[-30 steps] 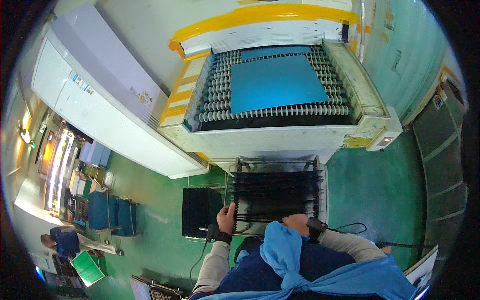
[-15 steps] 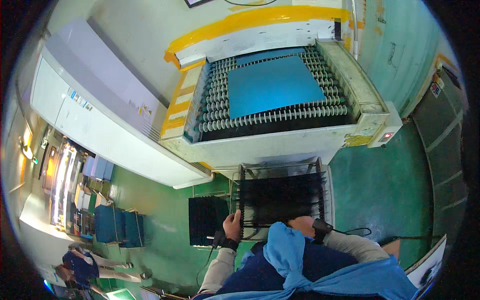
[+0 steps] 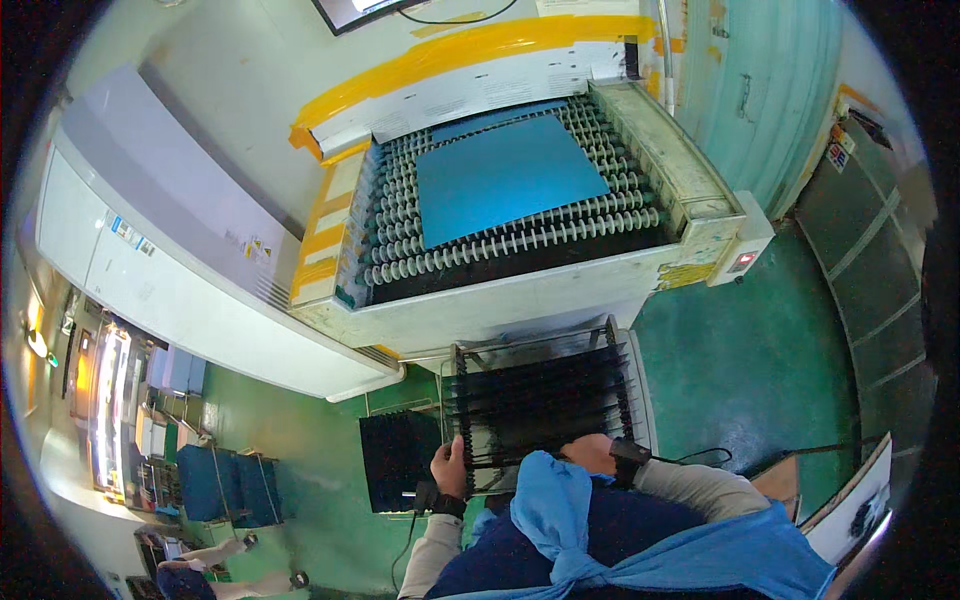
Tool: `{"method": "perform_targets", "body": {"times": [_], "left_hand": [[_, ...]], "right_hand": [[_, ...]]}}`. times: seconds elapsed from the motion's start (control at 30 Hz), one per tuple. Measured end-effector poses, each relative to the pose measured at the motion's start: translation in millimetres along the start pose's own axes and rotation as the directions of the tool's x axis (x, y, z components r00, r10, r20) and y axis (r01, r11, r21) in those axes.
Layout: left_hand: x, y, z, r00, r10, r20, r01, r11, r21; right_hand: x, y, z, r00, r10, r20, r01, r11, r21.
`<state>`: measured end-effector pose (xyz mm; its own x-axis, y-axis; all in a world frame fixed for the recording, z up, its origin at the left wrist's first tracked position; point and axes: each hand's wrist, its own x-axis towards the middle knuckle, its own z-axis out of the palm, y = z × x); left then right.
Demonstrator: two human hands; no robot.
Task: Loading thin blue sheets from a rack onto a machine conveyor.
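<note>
Rack, open-framed, dark metal (image 3: 627, 400): the landmark piece, standing upright before the wearer. Contents: thin black sheets (image 3: 540, 400), set closely in a row across it.
Left hand (image 3: 449, 468), bare, dark band at the wrist: at the rack's near left corner, fingers bent against its side; whether it grips the frame or a sheet cannot be told.
Right hand (image 3: 590, 453), bare, dark band likewise: at the rack's near edge, fingers curled, tips hidden; its hold cannot be told.
Knotted light-blue cloth (image 3: 553, 505), worn by the person: on the rack's near side.
Second batch of black sheets (image 3: 395, 460): just left of the rack.
Off-white roller machine (image 3: 500, 322): beyond the rack, with a flat, four-sided blue sheet (image 3: 505, 180) lying on its pale disc rollers (image 3: 590, 228).
Long white cabinet (image 3: 190, 290): beyond the rack, to its left.
</note>
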<state>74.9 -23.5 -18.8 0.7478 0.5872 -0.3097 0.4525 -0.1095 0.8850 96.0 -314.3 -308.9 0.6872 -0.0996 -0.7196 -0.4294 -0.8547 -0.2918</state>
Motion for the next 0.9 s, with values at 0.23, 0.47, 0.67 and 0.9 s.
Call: {"method": "perform_targets", "body": {"times": [0.23,0.47,0.67,0.9], "left_hand": [[-20,-21,-15,0.999,0.008,0.052,0.002,0.985,-0.175],[-17,-59,-14,0.982,0.071,0.176,-0.025,0.968,-0.249],[-11,-64,-16,0.967,-0.112,0.230,0.192,0.912,-0.361],[-22,-43,-14,0.968,-0.101,0.230,0.182,0.913,-0.364]], "right_hand": [[34,26,41,0.993,-0.115,-0.028,0.113,0.991,-0.069],[-40,-9,-41,0.941,-0.337,0.030,0.337,0.930,-0.149],[-91,-32,-101,0.905,-0.411,0.110,0.423,0.898,-0.122],[-128,-44,-151,0.750,-0.628,0.207,0.660,0.730,-0.176]]}}
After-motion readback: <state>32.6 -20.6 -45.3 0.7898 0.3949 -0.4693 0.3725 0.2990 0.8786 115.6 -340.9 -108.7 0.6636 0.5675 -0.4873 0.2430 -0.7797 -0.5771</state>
